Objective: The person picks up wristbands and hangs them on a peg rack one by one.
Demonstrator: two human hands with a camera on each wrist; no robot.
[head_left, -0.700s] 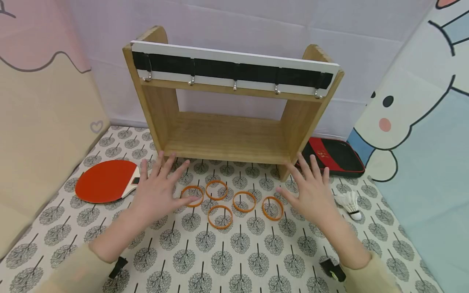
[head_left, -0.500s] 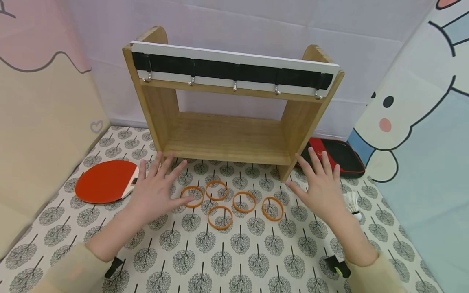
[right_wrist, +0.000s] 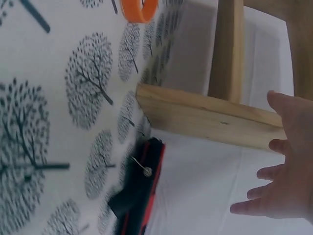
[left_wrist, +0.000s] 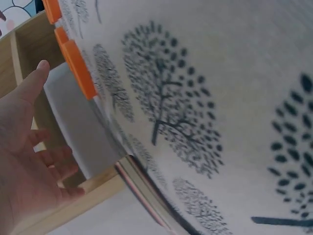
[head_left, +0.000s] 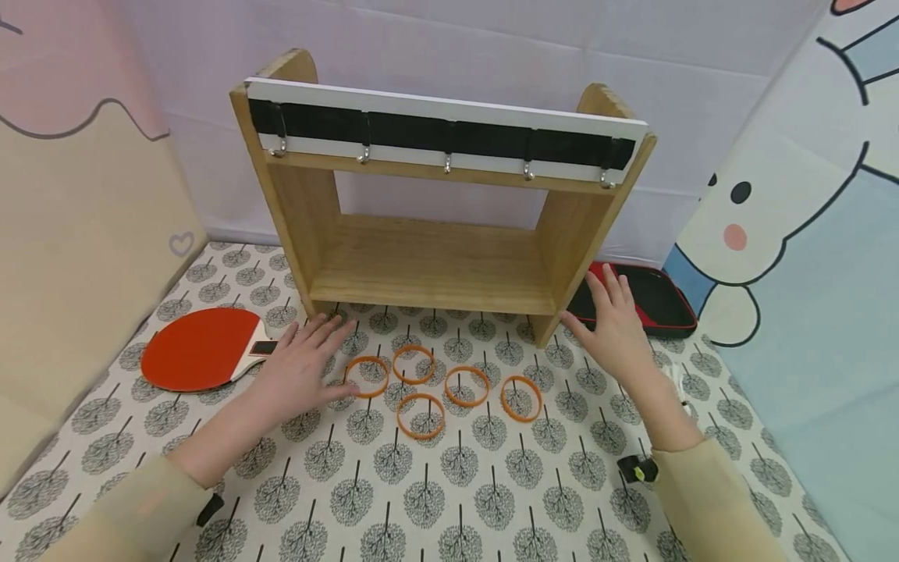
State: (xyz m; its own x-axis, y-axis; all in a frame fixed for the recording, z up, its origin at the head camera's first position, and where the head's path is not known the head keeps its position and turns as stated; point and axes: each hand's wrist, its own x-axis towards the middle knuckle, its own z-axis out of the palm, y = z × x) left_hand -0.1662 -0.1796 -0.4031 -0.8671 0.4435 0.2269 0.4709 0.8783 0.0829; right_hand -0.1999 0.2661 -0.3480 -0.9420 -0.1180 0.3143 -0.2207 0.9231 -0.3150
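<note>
Several orange rubber wristbands (head_left: 421, 436) lie flat on the tree-print tablecloth, in front of a wooden shelf (head_left: 435, 269). A white board with a black strip (head_left: 414, 134) crosses the shelf's top front and bears a row of small metal hooks (head_left: 447, 164). My left hand (head_left: 298, 373) holds nothing, fingers spread, its thumb near the leftmost wristband. Beside the shelf's lower right corner is my right hand (head_left: 618, 336), also holding nothing, with fingers extended. In the right wrist view its fingers (right_wrist: 259, 205) show near the shelf's side panel (right_wrist: 210, 115).
A red table tennis paddle (head_left: 200, 349) lies at left, its handle near my left hand. Behind my right hand sits a black and red zip case (head_left: 660, 300). My right forearm partly covers a white shuttlecock (head_left: 677, 381). Printed cloth walls stand around the table.
My right hand has moved right and forward, coming in front of the case and covering more of the shuttlecock. My left hand has drawn back slightly to the left. The wristbands stay put.
</note>
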